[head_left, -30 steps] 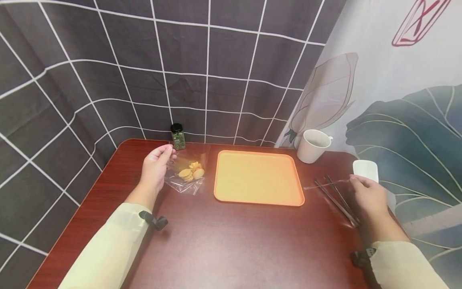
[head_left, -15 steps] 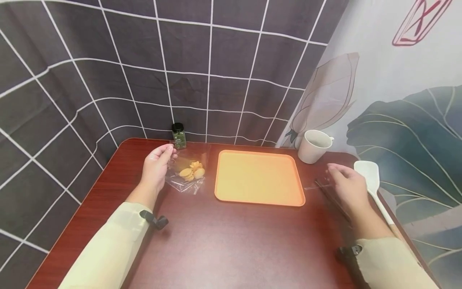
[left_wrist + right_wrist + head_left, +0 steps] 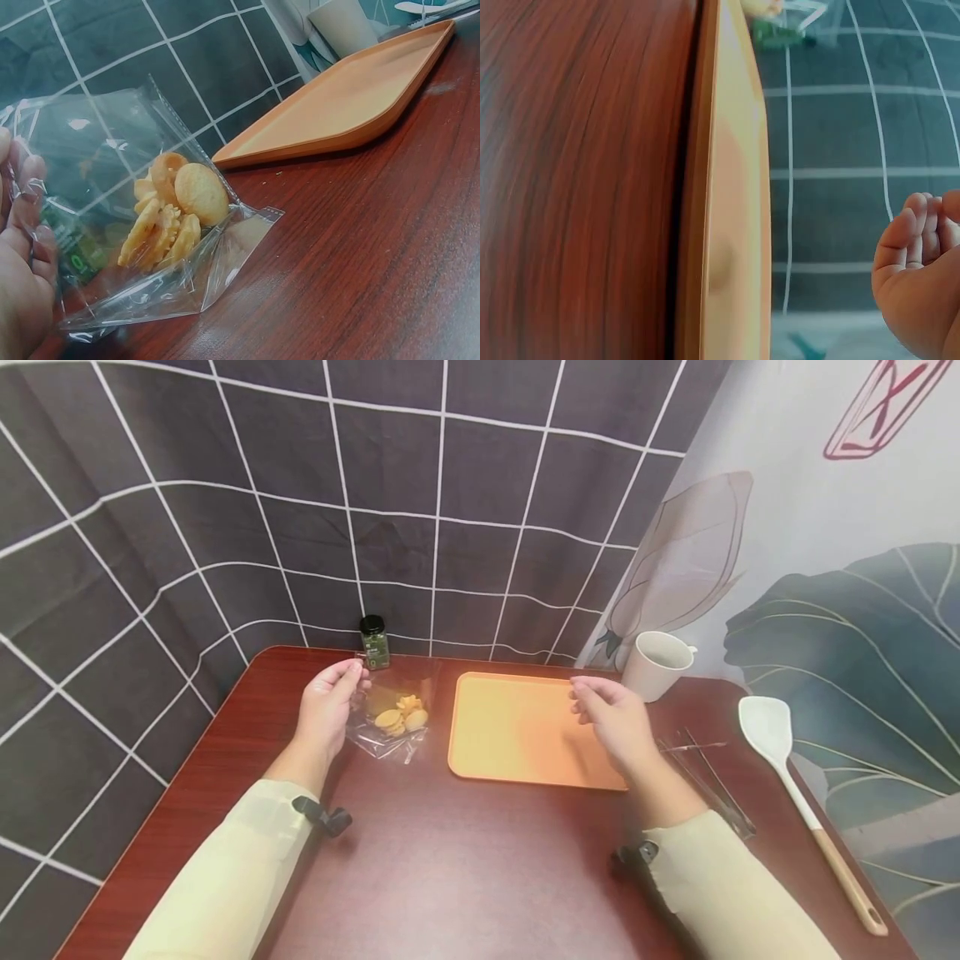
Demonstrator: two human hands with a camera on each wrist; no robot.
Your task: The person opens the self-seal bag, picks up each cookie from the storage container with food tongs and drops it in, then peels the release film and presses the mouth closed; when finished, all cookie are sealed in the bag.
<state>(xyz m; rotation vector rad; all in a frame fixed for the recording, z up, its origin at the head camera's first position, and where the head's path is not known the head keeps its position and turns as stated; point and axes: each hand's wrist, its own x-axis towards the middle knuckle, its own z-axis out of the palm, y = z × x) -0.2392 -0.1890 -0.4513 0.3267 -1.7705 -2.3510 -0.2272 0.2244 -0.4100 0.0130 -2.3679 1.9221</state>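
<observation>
My left hand (image 3: 327, 703) pinches the top edge of a clear plastic bag (image 3: 90, 142) between thumb and fingers. Several golden cookies (image 3: 400, 718) lie at the bottom of the bag, some round, some with wavy edges; the left wrist view shows them close up. The bag rests on the table left of an orange tray (image 3: 517, 735). Over the right part of that tray hovers my right hand (image 3: 618, 722), fingers loosely bent, with nothing visible in it. In the right wrist view, the fingers (image 3: 896, 240) appear apart from the tray.
A green jar (image 3: 374, 645) with a black lid stands behind the bag. Right of the tray are a white mug (image 3: 654, 667), thin dark rods (image 3: 712, 772) joined like tongs, a thin clear strip (image 3: 697, 747), and a white spatula (image 3: 768, 727) with a wooden handle.
My right hand has moved left from beside the spatula to over the tray, uncovering the spatula. The clear strip stays behind by the rods. My left hand keeps its hold on the bag.
</observation>
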